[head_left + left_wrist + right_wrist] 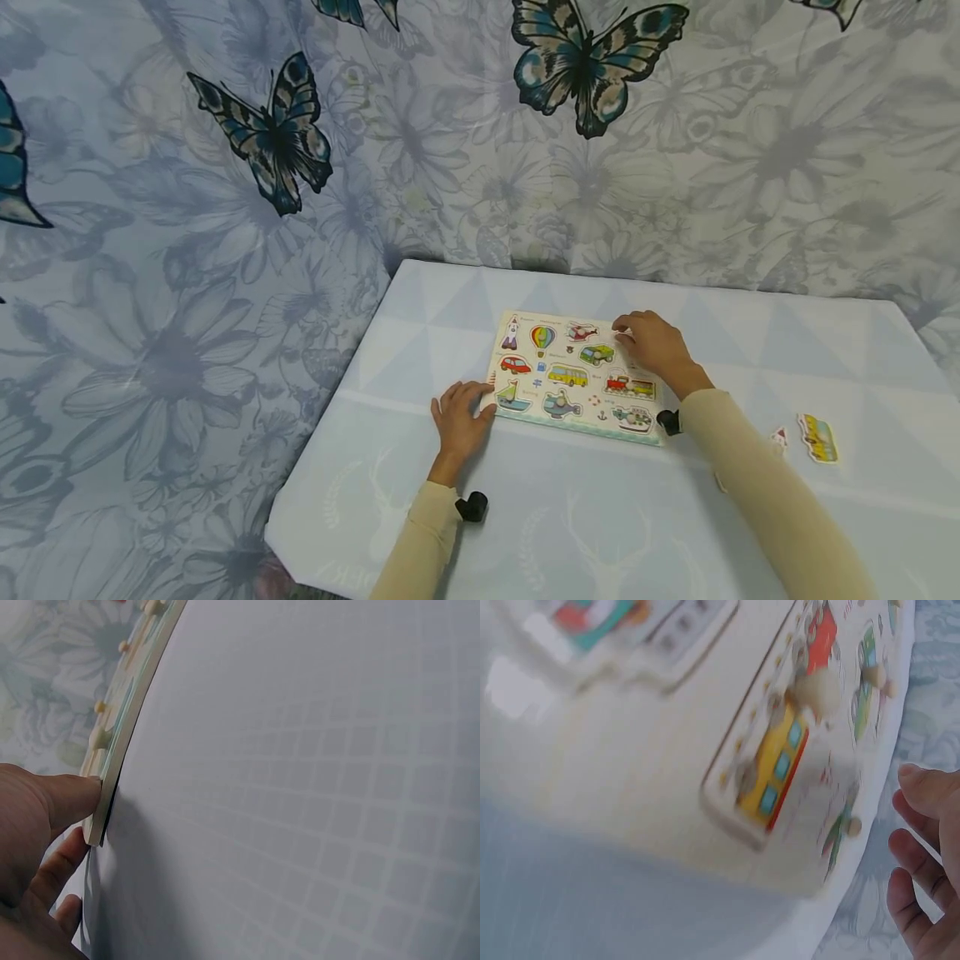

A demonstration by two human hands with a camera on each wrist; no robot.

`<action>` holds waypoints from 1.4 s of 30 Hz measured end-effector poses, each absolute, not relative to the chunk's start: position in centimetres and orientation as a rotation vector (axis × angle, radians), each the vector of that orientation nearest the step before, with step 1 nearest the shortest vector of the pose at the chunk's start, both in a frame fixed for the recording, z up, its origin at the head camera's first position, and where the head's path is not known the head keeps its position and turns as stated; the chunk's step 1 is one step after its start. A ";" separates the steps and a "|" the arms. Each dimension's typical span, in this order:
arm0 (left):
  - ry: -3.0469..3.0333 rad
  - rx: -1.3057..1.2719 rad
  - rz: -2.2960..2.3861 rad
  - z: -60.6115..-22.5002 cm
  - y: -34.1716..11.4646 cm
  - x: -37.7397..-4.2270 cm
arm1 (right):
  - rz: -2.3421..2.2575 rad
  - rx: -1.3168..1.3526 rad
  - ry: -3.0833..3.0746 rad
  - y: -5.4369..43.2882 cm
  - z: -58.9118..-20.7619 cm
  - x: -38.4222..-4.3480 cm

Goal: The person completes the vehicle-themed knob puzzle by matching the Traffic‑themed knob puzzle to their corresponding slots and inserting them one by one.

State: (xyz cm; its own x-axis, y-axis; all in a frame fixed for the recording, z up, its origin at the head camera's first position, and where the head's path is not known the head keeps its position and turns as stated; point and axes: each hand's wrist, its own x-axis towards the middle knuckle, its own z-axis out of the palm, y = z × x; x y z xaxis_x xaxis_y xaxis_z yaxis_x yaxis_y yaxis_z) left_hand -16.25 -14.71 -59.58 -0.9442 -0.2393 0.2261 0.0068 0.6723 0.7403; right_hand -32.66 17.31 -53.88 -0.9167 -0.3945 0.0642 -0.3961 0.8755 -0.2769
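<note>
A wooden peg puzzle board [551,402] with printed vehicles lies on the table. Its knobbed pieces include a yellow bus [567,375], a red car [515,365], a hot-air balloon [542,337] and a train [780,776]. At its near left corner, my left hand [460,423] touches the edge with thumb and index finger, the other fingers spread. Over the far right corner my right hand [651,342] hovers, hiding that part of the board. In the right wrist view its loosely bent fingers [915,859] hold nothing, close to a knobbed green piece [838,836].
On the table's right side lie a loose yellow vehicle piece [819,439] and a small rocket piece [780,437], partly behind the right sleeve [765,475]. Another piece [720,482] peeks out beside that sleeve. Butterfly-patterned walls [465,167] border the table [570,508] at the back and left.
</note>
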 end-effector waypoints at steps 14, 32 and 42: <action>-2.590 0.197 -1.165 -59.4 -14.6 -16.2 | 0.450 0.512 -3.103 25.6 -53.4 -30.0; -2.585 0.198 -1.158 -59.5 -14.9 -16.2 | 0.540 0.665 -3.130 33.9 -52.4 -26.9; -2.582 0.191 -1.159 -59.3 -14.8 -16.2 | 0.497 0.672 -3.148 38.5 -52.7 -24.8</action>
